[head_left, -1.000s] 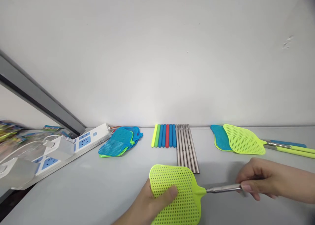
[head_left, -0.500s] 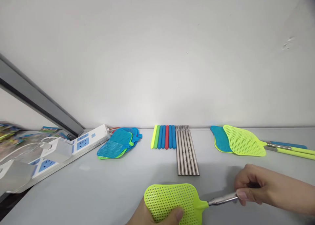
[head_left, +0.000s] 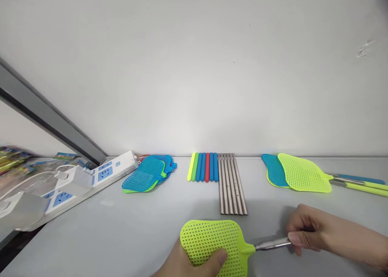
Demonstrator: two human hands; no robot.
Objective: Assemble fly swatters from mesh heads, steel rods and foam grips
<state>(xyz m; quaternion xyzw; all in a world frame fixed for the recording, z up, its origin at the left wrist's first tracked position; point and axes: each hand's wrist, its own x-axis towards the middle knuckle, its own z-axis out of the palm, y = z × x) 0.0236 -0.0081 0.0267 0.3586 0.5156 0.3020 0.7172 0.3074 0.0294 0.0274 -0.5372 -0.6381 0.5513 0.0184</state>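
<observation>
My left hand grips a yellow-green fly swatter head at the bottom middle, thumb on top and the other fingers hidden beneath. A metal rod joins the head's neck and points right. My right hand pinches that rod between thumb and fingers; its far end is hidden in the hand. Just beyond lie several metal rods side by side, and left of them a row of coloured handle grips in yellow, green, blue and red.
Loose blue and green swatter heads are piled at the left, beside a white power strip with plugged-in adapters. Swatters with rods and handles lie at the right near the wall. Colourful packets show at far left.
The view has shifted slightly, so the things on the table appear a little further right. Both hands keep hold of the swatter head and rod, with little visible movement.
</observation>
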